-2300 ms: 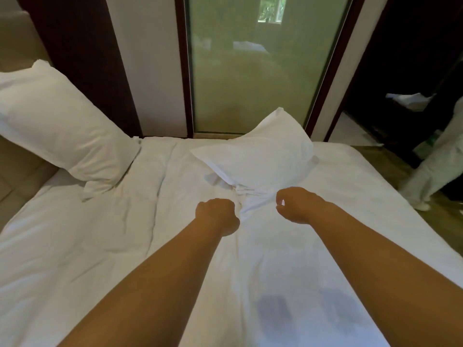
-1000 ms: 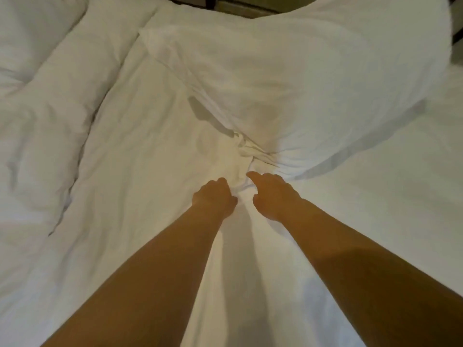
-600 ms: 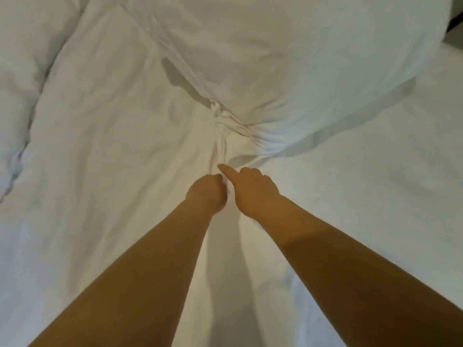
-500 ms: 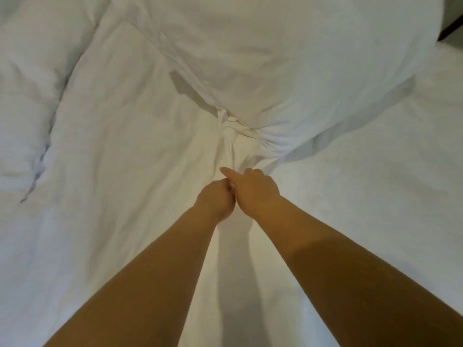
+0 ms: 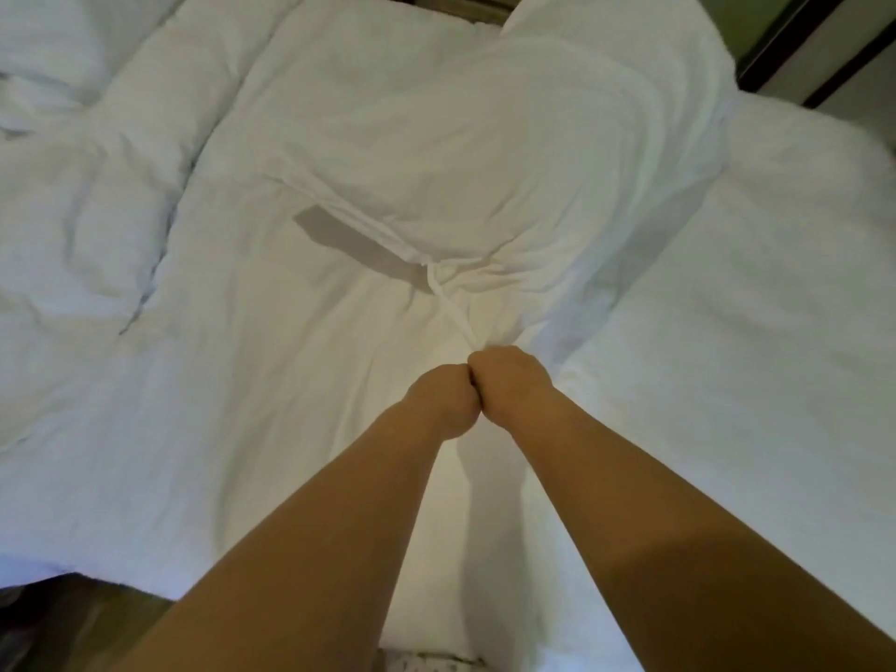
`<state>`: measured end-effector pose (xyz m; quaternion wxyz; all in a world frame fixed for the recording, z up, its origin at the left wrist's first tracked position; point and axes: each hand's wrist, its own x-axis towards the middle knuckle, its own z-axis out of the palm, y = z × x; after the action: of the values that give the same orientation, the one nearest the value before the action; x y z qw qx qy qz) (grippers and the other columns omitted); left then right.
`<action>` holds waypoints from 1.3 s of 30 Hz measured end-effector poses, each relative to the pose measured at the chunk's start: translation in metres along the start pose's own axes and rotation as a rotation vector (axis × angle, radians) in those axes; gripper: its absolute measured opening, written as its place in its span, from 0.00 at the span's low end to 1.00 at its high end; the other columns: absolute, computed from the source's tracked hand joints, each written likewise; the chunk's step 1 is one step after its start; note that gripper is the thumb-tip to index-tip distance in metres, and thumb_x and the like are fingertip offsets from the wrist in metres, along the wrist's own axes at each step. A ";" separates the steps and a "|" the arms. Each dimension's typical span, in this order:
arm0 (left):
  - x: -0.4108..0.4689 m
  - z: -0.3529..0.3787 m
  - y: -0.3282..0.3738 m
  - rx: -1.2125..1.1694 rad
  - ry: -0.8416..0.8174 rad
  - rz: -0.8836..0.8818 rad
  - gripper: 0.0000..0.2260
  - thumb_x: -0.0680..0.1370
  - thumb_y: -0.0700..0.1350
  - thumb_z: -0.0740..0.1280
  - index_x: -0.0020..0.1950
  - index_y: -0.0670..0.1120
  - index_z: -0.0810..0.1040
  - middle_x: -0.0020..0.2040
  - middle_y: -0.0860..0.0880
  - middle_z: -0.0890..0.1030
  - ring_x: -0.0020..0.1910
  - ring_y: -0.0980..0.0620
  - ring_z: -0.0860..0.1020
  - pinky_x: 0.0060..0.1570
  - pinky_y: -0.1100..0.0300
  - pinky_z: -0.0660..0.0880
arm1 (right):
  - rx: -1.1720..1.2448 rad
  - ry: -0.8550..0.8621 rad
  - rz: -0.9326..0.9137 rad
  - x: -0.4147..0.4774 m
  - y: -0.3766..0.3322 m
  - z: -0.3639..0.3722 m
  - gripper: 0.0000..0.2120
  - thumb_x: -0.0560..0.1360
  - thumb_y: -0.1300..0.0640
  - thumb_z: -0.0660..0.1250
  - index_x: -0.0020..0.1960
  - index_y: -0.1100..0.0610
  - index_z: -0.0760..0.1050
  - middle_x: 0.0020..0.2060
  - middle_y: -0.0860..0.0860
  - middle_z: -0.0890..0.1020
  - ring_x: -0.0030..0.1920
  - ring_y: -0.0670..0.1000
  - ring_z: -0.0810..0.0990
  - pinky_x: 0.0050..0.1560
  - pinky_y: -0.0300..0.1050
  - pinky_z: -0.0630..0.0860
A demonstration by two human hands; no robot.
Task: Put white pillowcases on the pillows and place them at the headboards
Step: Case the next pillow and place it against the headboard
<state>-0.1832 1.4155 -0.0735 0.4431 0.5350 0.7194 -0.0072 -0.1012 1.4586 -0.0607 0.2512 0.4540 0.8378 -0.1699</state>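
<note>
A white pillow in its white pillowcase [image 5: 509,152] lies lifted at a tilt over the middle of the bed, casting a shadow on the sheet. Its near end is gathered into a twisted strip of fabric [image 5: 453,312] that runs down to my fists. My left hand [image 5: 443,402] and my right hand [image 5: 509,380] are both closed on that gathered open end, knuckles pressed together. A second white pillow [image 5: 63,36] shows partly at the top left corner.
The bed [image 5: 727,380] is covered in a rumpled white duvet, bunched in folds at the left [image 5: 97,196]. Dark floor shows at the lower left [image 5: 58,623]. A dark door frame [image 5: 795,46] stands beyond the bed's far right corner.
My two hands have closed together until the fists touch, bunching the pillowcase end between them. The view has pulled back, so more of the bed and the floor show.
</note>
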 end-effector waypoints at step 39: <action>-0.397 0.147 -0.405 -0.663 0.311 -0.697 0.10 0.81 0.45 0.57 0.58 0.45 0.75 0.49 0.49 0.75 0.44 0.53 0.73 0.37 0.63 0.67 | -0.565 -0.027 -0.667 -0.174 -0.468 0.110 0.14 0.78 0.60 0.57 0.64 0.56 0.68 0.60 0.55 0.74 0.61 0.56 0.72 0.61 0.49 0.69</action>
<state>-0.3912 0.8686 -0.0942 0.4480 0.0883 0.8763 0.1539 -0.3874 1.0363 -0.0241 0.3080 0.0695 0.9488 -0.0119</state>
